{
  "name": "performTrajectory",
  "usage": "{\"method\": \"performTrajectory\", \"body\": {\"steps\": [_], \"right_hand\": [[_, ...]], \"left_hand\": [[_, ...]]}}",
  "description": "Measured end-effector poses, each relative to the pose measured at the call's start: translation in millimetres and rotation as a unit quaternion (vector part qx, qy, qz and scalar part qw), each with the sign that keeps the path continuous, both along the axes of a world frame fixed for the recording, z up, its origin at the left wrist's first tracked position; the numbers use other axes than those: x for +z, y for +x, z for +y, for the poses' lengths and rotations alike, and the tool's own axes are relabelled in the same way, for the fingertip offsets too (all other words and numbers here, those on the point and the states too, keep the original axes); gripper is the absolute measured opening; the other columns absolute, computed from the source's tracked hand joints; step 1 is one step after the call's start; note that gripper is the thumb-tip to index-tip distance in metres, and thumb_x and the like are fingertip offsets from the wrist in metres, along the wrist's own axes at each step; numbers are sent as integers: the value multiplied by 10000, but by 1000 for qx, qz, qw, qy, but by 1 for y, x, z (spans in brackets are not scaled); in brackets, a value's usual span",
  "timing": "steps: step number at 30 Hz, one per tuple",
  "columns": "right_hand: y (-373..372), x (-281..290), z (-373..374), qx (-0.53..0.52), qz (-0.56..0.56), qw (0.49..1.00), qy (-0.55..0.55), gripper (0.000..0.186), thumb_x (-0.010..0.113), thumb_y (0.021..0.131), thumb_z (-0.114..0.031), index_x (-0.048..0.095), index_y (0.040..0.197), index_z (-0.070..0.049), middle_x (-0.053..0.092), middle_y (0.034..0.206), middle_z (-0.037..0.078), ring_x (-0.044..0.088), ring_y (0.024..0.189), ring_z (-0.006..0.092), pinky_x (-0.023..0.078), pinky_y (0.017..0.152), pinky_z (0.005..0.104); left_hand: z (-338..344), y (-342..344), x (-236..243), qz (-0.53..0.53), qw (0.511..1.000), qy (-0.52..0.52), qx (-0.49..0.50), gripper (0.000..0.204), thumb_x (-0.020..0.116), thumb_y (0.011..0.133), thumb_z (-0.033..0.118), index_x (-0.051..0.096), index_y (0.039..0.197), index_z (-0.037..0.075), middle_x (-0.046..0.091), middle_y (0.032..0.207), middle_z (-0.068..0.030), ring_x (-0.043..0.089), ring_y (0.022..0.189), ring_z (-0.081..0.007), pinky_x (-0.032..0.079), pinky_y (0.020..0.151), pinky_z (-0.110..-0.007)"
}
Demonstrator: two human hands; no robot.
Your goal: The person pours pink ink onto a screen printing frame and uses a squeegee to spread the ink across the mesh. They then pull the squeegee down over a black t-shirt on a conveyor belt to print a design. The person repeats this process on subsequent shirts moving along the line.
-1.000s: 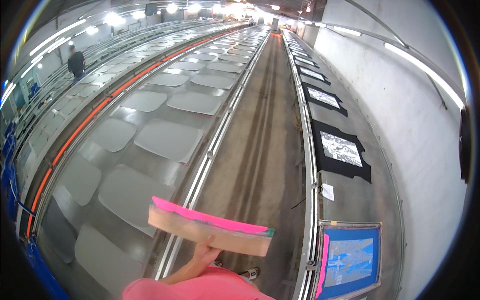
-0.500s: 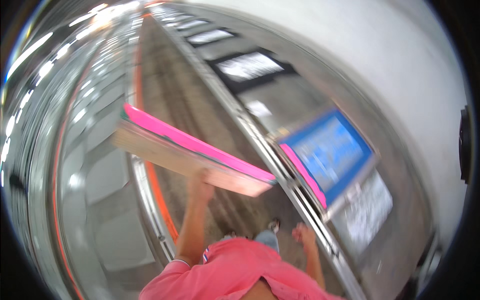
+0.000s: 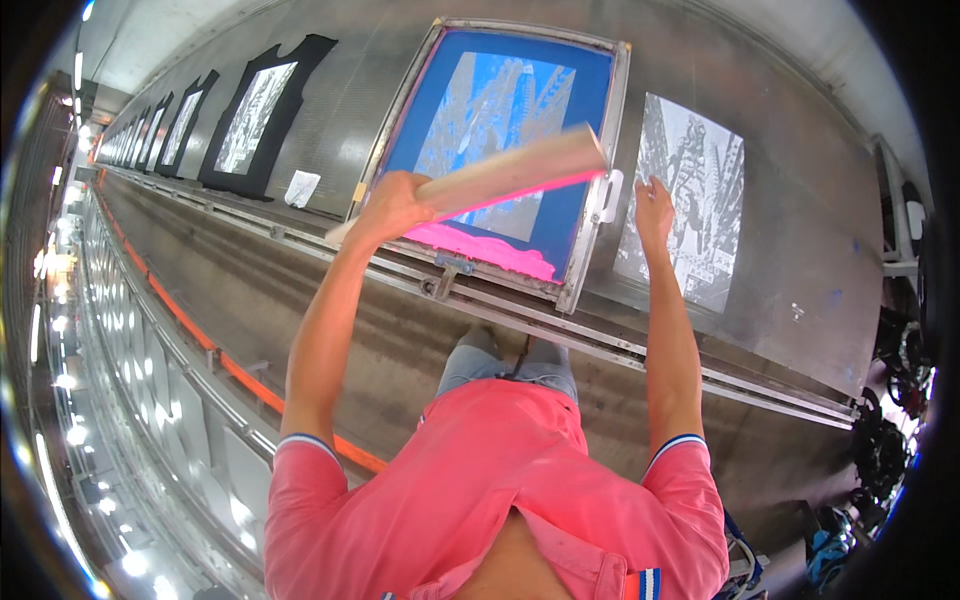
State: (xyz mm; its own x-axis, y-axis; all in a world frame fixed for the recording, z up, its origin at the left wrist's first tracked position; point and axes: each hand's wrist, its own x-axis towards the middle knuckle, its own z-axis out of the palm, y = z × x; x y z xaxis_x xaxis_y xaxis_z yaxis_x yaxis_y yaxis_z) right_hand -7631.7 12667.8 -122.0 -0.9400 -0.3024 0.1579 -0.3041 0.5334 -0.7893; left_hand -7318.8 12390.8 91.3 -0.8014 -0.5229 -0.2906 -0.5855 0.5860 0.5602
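Observation:
My left hand grips a long wooden squeegee by its left part. Pink ink runs along the squeegee's lower edge, and it is held tilted above a screen-printing frame. The frame has a blue border around a pale city-like image, and a thick strip of pink ink lies along its near side. My right hand holds nothing, its fingers loosely bent and apart. It hovers just right of the frame's metal side clip, over a grey-and-white printed picture on the table.
Black shirts with white prints lie in a row on the long grey table toward the left. A small white paper lies left of the frame. A metal rail edges the table; an orange strip lines the aisle's other side.
My view has swung round to face the table and frame. The squeegee in my left hand has come from over the aisle to above the frame. My right hand has risen beside the frame.

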Motion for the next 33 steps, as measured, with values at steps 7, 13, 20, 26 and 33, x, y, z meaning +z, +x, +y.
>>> {"method": "performTrajectory", "body": {"steps": [7, 13, 20, 26, 33], "right_hand": [[-9, -4, -78, 1, -72, 995, 67, 550, 613, 934, -324, 541, 1402, -42, 657, 1051, 256, 640, 1029, 407, 488, 916, 474], [-25, -48, -92, -59, -74, 988, 123, 341, 566, 956, -292, 697, 1199, -92, 695, 1001, 237, 656, 989, 416, 507, 868, 485], [5, -38, -90, -130, -52, 974, 180, 292, 519, 988, -296, 710, 1061, -87, 713, 946, 228, 667, 905, 469, 508, 800, 534], [2, -37, -87, -81, -45, 973, 210, 282, 490, 1007, -293, 695, 1086, -116, 708, 944, 234, 665, 903, 468, 514, 777, 533], [-9, -49, -92, -71, -25, 977, 198, 266, 496, 981, -263, 712, 1046, -123, 704, 974, 236, 659, 916, 474, 510, 795, 530]], "left_hand": [[-47, -44, -109, -189, 964, -82, -168, 406, 599, 727, 9, 773, 1069, 141, 717, 943, -217, 686, 904, -382, 531, 810, -454], [-62, -46, -152, -201, 946, -64, -246, 384, 602, 720, 3, 778, 1035, 134, 712, 920, -216, 684, 916, -385, 536, 807, -486], [-75, -50, -183, -196, 936, -10, -292, 344, 610, 692, 13, 771, 990, 69, 706, 905, -244, 677, 896, -418, 534, 781, -501], [-73, -68, -190, -284, 912, 19, -296, 298, 647, 635, 55, 748, 911, 4, 713, 887, -242, 682, 889, -425, 538, 755, -485], [-104, -107, -221, -424, 830, 89, -352, 387, 784, 502, 67, 755, 870, -50, 720, 914, -263, 701, 927, -376, 527, 777, -468]]}}
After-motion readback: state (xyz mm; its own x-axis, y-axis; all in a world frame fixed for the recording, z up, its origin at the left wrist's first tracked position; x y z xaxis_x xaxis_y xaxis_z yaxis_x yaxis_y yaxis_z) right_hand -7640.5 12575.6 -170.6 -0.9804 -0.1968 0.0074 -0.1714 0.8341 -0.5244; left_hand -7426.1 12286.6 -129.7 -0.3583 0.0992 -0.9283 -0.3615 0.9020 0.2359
